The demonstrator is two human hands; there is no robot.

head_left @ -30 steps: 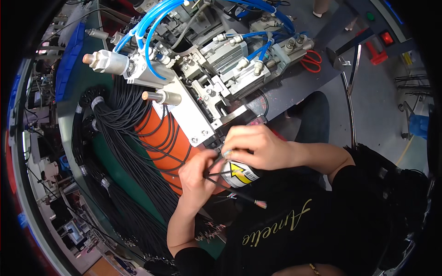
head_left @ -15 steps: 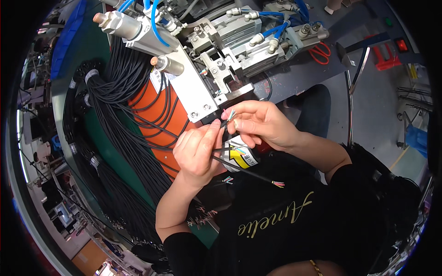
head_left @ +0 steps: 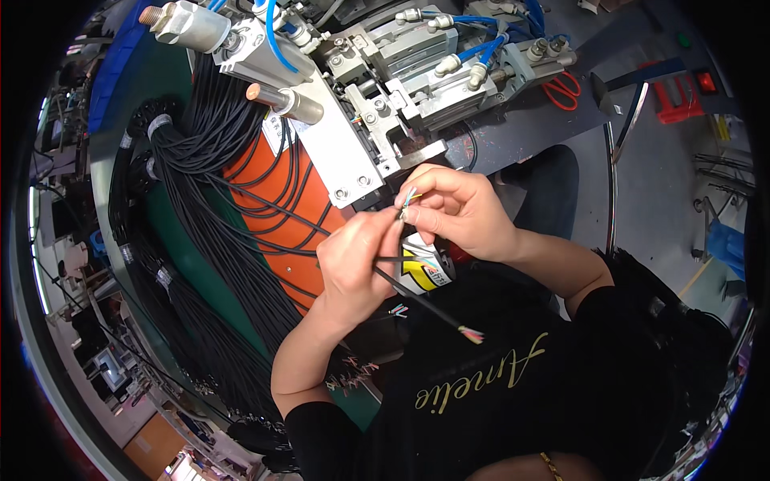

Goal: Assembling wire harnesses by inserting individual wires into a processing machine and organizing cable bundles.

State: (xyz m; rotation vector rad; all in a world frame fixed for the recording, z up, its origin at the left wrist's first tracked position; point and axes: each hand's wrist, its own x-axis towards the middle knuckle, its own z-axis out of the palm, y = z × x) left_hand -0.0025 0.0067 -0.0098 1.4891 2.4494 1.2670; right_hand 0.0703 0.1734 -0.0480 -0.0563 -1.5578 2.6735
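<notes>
Multicoloured wires (head_left: 411, 196), left fingers (head_left: 388, 228), now nearer right fingers (head_left: 428, 219)

Close work beside the metal machine (head_left: 370, 112)
My left hand (head_left: 354, 255) grips black cables (head_left: 421, 301); my right hand (head_left: 464, 212) pinches thin coloured wires (head_left: 411, 196), probably from one of them.

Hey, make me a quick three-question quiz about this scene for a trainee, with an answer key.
1. Which hand is nearer the big bundle of black cables?
2. True or false: the curved tubes on the metal machine are blue.
3. What do the fingertips of the right hand pinch?
A) a screwdriver
B) thin coloured wires
C) a glove

Key:
1. The left hand.
2. True.
3. B.
</notes>
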